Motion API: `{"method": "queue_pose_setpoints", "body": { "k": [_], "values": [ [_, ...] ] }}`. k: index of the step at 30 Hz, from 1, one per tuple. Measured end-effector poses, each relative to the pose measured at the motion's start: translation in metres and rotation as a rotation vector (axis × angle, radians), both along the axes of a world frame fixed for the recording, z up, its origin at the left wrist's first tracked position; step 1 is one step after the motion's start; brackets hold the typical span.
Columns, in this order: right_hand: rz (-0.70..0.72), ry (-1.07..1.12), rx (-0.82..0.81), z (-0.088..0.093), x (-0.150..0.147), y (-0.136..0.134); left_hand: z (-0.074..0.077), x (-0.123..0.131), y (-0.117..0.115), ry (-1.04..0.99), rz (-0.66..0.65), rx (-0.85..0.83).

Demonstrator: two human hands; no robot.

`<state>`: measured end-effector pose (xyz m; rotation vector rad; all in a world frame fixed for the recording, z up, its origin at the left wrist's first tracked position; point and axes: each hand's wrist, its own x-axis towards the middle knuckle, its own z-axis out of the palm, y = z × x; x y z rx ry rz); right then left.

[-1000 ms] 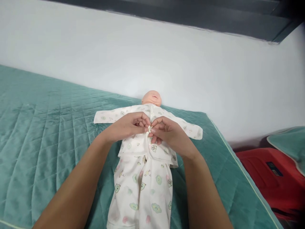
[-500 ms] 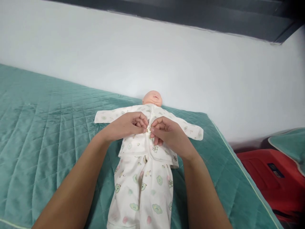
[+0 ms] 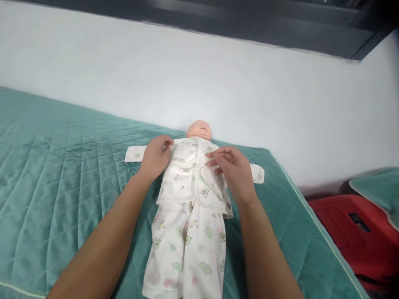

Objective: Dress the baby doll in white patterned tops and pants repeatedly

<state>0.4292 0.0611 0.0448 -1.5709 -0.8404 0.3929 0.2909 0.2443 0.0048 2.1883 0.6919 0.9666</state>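
A baby doll [image 3: 198, 129] lies on its back, head toward the wall, arms stretched out to the sides. It wears a white printed shirt [image 3: 182, 182], whose front edges meet down the middle with a small button [image 3: 198, 167] at chest height. Matching white trousers [image 3: 204, 245] cover its legs. My left hand [image 3: 156, 157] is over the sleeve on the left, fingers loosely curved and apart from the thumb, with nothing seen in it. Above the chest on the right, my right hand [image 3: 233, 166] has its fingers spread and holds nothing; it hides part of the other sleeve.
A green quilted cover [image 3: 77, 174] lies under the doll, its piped edge running down on the right. The white wall [image 3: 199, 74] rises behind, below a dark ledge [image 3: 249, 25]. A red plastic object [image 3: 346, 224] stands beyond the right edge, with green fabric [image 3: 378, 189] by it.
Both hands have let go of the shirt front at the button and moved apart, the left one up toward the sleeve, the right one to the right. The button now shows.
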Motion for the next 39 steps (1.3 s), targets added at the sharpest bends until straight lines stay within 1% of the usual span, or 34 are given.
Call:
{"method": "queue_pose_setpoints", "body": {
  "k": [1,3,4,6,8,10,11,13,15,18,20,22,24,26,27,29,30,32,34,35,36,37,39],
  "values": [
    [-0.039,-0.055,0.04,-0.008,0.006,0.0,-0.008,-0.002,0.005,0.051,0.051,0.105],
    [-0.09,-0.206,0.06,-0.026,0.019,-0.001,-0.023,-0.011,0.014,0.187,0.071,0.266],
    [-0.106,-0.293,0.028,-0.036,0.026,-0.002,-0.029,-0.018,0.019,0.262,0.059,0.324],
    [-0.132,-0.478,-0.117,-0.054,0.04,-0.009,-0.038,-0.038,0.029,0.399,0.061,0.391],
    [-0.138,-0.668,-0.281,-0.066,0.055,-0.023,-0.043,-0.06,0.042,0.505,0.127,0.383],
    [-0.133,-0.833,-0.469,-0.073,0.07,-0.045,-0.044,-0.08,0.056,0.581,0.204,0.309],
    [-0.156,-0.872,-0.572,-0.075,0.078,-0.058,-0.045,-0.088,0.061,0.604,0.228,0.271],
    [-0.226,-0.862,-0.755,-0.076,0.09,-0.085,-0.044,-0.098,0.07,0.632,0.239,0.225],
    [-0.274,-0.82,-0.865,-0.077,0.097,-0.106,-0.044,-0.102,0.073,0.643,0.225,0.221],
    [-0.289,-0.823,-0.915,-0.079,0.098,-0.122,-0.044,-0.101,0.071,0.641,0.227,0.225],
    [-0.318,-0.832,-0.899,-0.08,0.094,-0.124,-0.044,-0.099,0.071,0.633,0.301,0.207],
    [-0.348,-0.83,-0.836,-0.081,0.086,-0.123,-0.043,-0.099,0.071,0.618,0.382,0.185],
    [-0.346,-0.831,-0.708,-0.08,0.071,-0.122,-0.042,-0.099,0.069,0.601,0.42,0.178],
    [-0.309,-0.828,-0.535,-0.079,0.048,-0.124,-0.043,-0.102,0.061,0.555,0.43,0.198],
    [-0.278,-0.821,-0.444,-0.078,0.033,-0.125,-0.043,-0.105,0.053,0.519,0.432,0.218],
    [-0.19,-0.789,-0.291,-0.076,-0.001,-0.127,-0.046,-0.112,0.028,0.396,0.385,0.255],
    [-0.139,-0.76,-0.241,-0.075,-0.019,-0.127,-0.047,-0.115,0.011,0.312,0.331,0.26],
    [-0.063,-0.689,-0.186,-0.073,-0.052,-0.126,-0.049,-0.119,-0.027,0.132,0.16,0.208],
    [-0.047,-0.61,-0.143,-0.07,-0.079,-0.123,-0.05,-0.116,-0.062,0.027,-0.003,0.073],
    [-0.055,-0.572,-0.122,-0.068,-0.09,-0.122,-0.049,-0.112,-0.075,-0.001,-0.06,0.016],
    [-0.059,-0.541,-0.106,-0.065,-0.1,-0.121,-0.047,-0.107,-0.085,-0.023,-0.101,-0.025],
    [-0.05,-0.52,-0.099,-0.061,-0.108,-0.121,-0.045,-0.101,-0.092,-0.037,-0.114,-0.057],
    [0.029,-0.53,-0.124,-0.052,-0.125,-0.125,-0.04,-0.094,-0.098,-0.039,-0.102,-0.094]
  ]
}}
